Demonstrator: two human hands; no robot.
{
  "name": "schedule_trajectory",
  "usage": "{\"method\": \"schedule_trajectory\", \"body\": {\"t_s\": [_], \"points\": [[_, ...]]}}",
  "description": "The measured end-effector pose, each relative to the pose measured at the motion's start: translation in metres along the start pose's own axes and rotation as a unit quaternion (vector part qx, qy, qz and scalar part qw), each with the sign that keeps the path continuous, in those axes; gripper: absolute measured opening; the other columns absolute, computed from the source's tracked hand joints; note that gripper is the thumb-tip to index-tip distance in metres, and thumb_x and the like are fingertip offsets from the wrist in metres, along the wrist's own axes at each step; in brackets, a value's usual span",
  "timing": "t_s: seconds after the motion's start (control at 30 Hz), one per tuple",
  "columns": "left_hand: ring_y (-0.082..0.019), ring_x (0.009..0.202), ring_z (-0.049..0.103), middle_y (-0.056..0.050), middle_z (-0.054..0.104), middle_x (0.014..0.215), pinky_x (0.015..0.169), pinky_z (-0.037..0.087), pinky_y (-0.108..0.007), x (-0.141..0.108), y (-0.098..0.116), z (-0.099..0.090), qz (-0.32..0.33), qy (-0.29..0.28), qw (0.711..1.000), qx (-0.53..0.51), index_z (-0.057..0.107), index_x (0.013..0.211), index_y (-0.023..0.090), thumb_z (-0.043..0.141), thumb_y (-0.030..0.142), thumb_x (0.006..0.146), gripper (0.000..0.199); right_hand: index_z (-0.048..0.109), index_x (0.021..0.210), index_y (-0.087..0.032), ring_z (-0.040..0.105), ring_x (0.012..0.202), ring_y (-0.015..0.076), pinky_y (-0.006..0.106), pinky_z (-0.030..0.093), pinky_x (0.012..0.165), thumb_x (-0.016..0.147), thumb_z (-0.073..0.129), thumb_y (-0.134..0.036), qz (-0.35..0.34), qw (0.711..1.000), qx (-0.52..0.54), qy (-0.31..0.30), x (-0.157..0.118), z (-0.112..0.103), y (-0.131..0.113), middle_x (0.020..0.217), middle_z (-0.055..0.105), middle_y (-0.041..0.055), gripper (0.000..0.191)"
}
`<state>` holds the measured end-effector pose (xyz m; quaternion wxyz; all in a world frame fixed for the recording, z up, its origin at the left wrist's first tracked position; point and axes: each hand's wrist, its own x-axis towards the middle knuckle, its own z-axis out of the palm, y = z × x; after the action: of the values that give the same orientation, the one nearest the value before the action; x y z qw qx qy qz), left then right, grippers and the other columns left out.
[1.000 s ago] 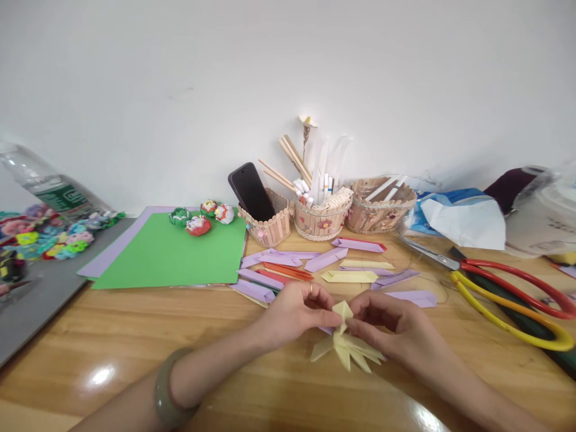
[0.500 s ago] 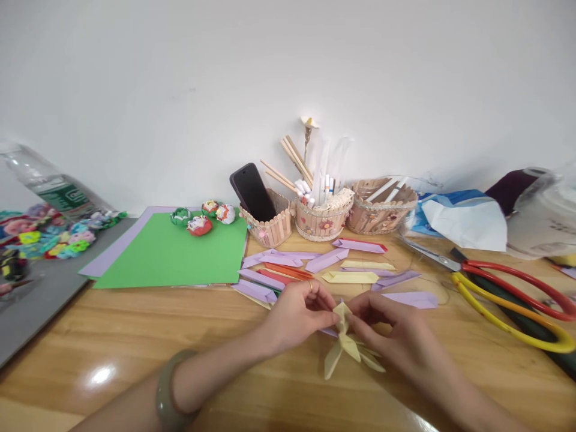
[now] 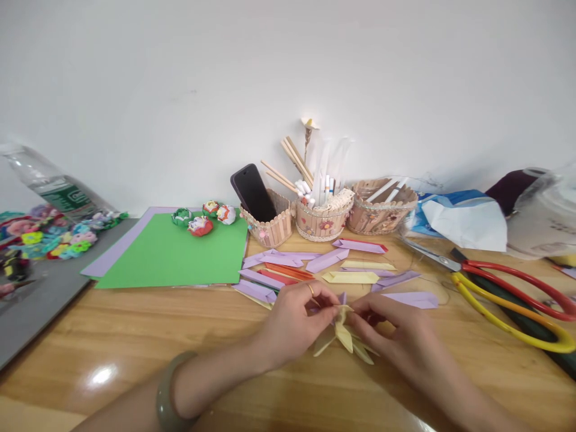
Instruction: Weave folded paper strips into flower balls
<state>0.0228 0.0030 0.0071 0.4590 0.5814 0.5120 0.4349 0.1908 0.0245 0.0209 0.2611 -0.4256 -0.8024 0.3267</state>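
Note:
Between both hands, low over the wooden table, is a pale yellow folded-paper piece (image 3: 344,337) with several pointed petals hanging down toward me. My left hand (image 3: 303,321), with a ring on one finger, pinches its upper left side between thumb and fingertips. From the other side, my right hand (image 3: 390,327) pinches the upper right edge. A bit of purple paper shows just behind the piece; whether it is joined to it I cannot tell. Folded purple paper strips (image 3: 327,260) and a yellow strip (image 3: 351,277) lie just beyond my fingers.
Large scissors (image 3: 470,273) with red and yellow handles lie at right. Behind stand baskets (image 3: 324,223) of sticks and pens, one holding a phone (image 3: 253,193). Green paper (image 3: 175,258) bears several small paper flowers (image 3: 200,225). A plastic bottle (image 3: 54,186) leans at far left.
The yellow folded-paper piece has tilted, its petals swinging up and spreading, and more purple shows behind it. Both hands keep their pinch with small finger shifts.

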Motion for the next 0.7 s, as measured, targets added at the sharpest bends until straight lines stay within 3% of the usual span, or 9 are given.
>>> {"method": "schedule_trajectory", "body": {"t_s": [0.13, 0.3, 0.4, 0.47, 0.57, 0.63, 0.7], "points": [[-0.011, 0.064, 0.053, -0.001, 0.059, 0.069, 0.064, 0.043, -0.025, 0.005, -0.004, 0.001, -0.102, -0.029, 0.990, -0.096, 0.057, 0.070, 0.014, 0.065, 0.020, 0.065, 0.011, 0.059, 0.072, -0.021, 0.057, 0.053, 0.0114, 0.022, 0.044, 0.050, 0.084, 0.049, -0.023, -0.066, 0.996, -0.049, 0.042, -0.002, 0.002, 0.004, 0.062, 0.062, -0.0010, 0.016], [-0.010, 0.060, 0.051, 0.000, 0.058, 0.065, 0.060, 0.042, -0.024, 0.007, -0.005, 0.001, -0.130, -0.023, 0.985, -0.114, 0.056, 0.065, 0.014, 0.067, 0.020, 0.060, 0.014, 0.057, 0.069, -0.020, 0.055, 0.050, 0.0108, 0.021, 0.040, 0.046, 0.083, 0.049, -0.019, -0.145, 0.977, -0.130, 0.088, -0.004, 0.004, 0.011, 0.059, 0.060, -0.0007, 0.016], [-0.010, 0.057, 0.051, 0.000, 0.057, 0.062, 0.056, 0.041, -0.023, 0.002, -0.001, 0.004, -0.103, -0.005, 0.993, -0.063, 0.057, 0.064, 0.015, 0.064, 0.019, 0.064, 0.009, 0.055, 0.066, -0.019, 0.052, 0.047, 0.0120, 0.023, 0.037, 0.045, 0.082, 0.049, -0.018, -0.197, 0.953, -0.207, 0.103, -0.005, 0.003, 0.009, 0.055, 0.056, -0.0002, 0.017], [-0.011, 0.058, 0.051, 0.000, 0.058, 0.063, 0.057, 0.041, -0.023, -0.002, 0.002, 0.005, -0.025, 0.012, 1.000, 0.006, 0.057, 0.064, 0.015, 0.059, 0.016, 0.068, 0.004, 0.055, 0.066, -0.019, 0.052, 0.048, 0.0127, 0.024, 0.037, 0.047, 0.083, 0.048, -0.018, -0.227, 0.941, -0.233, 0.094, -0.006, 0.002, 0.007, 0.055, 0.055, 0.0002, 0.019], [-0.012, 0.065, 0.051, -0.001, 0.056, 0.066, 0.064, 0.041, -0.025, -0.007, 0.005, 0.004, 0.106, 0.020, 0.991, 0.081, 0.059, 0.066, 0.015, 0.054, 0.012, 0.071, 0.008, 0.054, 0.068, -0.019, 0.052, 0.050, 0.0124, 0.024, 0.038, 0.047, 0.086, 0.045, -0.019, -0.217, 0.949, -0.219, 0.073, -0.007, 0.000, 0.005, 0.057, 0.055, 0.0003, 0.020], [-0.013, 0.068, 0.053, -0.002, 0.057, 0.070, 0.066, 0.043, -0.025, -0.007, 0.006, 0.001, 0.098, 0.002, 0.995, 0.030, 0.060, 0.071, 0.015, 0.054, 0.015, 0.073, 0.006, 0.054, 0.070, -0.019, 0.052, 0.050, 0.0117, 0.023, 0.038, 0.047, 0.086, 0.046, -0.019, -0.194, 0.960, -0.188, 0.075, -0.007, -0.002, 0.006, 0.059, 0.056, 0.0002, 0.018], [-0.013, 0.070, 0.055, -0.003, 0.059, 0.076, 0.068, 0.044, -0.027, -0.003, 0.006, -0.001, 0.017, -0.004, 0.997, -0.078, 0.061, 0.082, 0.015, 0.054, 0.023, 0.076, 0.012, 0.055, 0.076, -0.019, 0.054, 0.053, 0.0115, 0.023, 0.040, 0.049, 0.086, 0.047, -0.018, -0.185, 0.965, -0.163, 0.087, -0.006, -0.003, 0.008, 0.063, 0.058, 0.0005, 0.013]]}}
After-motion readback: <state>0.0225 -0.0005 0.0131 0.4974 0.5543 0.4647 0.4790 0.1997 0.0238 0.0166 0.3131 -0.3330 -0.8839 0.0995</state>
